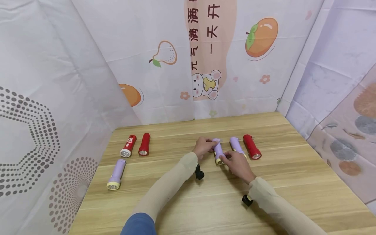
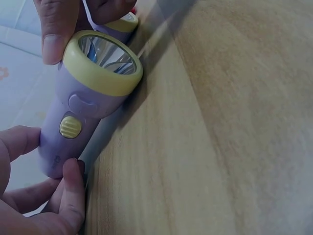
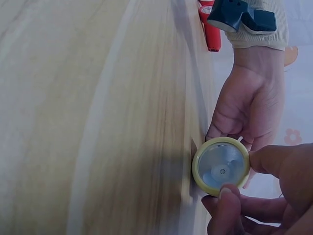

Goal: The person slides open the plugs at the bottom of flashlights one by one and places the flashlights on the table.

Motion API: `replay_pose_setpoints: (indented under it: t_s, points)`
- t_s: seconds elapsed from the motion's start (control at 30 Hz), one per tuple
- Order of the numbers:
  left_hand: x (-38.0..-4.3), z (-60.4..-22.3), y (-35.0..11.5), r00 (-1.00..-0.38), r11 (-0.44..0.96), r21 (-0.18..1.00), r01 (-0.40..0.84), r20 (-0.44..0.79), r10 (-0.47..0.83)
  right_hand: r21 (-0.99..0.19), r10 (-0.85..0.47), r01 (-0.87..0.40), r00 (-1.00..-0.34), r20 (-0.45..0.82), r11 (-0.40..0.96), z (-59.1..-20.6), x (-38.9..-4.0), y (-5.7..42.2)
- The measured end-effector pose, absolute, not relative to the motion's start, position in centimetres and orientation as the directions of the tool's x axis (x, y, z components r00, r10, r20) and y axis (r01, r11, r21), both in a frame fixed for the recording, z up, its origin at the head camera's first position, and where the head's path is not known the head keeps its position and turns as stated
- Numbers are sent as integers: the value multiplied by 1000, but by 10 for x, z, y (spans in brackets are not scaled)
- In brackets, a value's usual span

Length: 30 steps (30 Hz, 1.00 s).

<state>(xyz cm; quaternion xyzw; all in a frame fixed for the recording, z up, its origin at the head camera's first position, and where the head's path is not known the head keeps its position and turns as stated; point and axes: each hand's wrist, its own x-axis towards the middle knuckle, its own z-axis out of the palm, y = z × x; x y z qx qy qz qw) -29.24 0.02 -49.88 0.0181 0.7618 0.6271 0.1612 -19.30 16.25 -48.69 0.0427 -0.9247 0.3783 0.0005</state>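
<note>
A lavender flashlight with a pale yellow lens ring lies toward me on the wooden table, between both hands. My left hand pinches its tail end between thumb and fingers. At the lens end, my right hand grips the head with thumb and fingertips. The left wrist view shows the yellow slide switch on the flashlight's body, facing that camera. In the right wrist view the round lens faces the camera, with right fingertips at its rim. A second lavender flashlight lies just beyond the right hand, partly hidden by it.
A red flashlight lies right of the lavender pair. On the table's left side are a red-and-white flashlight, another red flashlight and a lavender flashlight. Printed curtains border the wooden table behind and at both sides.
</note>
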Motion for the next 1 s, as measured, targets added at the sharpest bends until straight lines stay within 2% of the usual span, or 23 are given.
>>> replay_pose_setpoints:
  t_s: [0.4, 1.0]
  points:
    - [-293, -498, 2, -952, 247, 954, -169, -223, 211, -716, -89, -61, -996, -1, 695, -485, -195, 162]
    - [-294, -498, 3, -961, 323, 942, -96, -172, 217, -741, -82, -47, -997, -11, 669, -488, -196, 165]
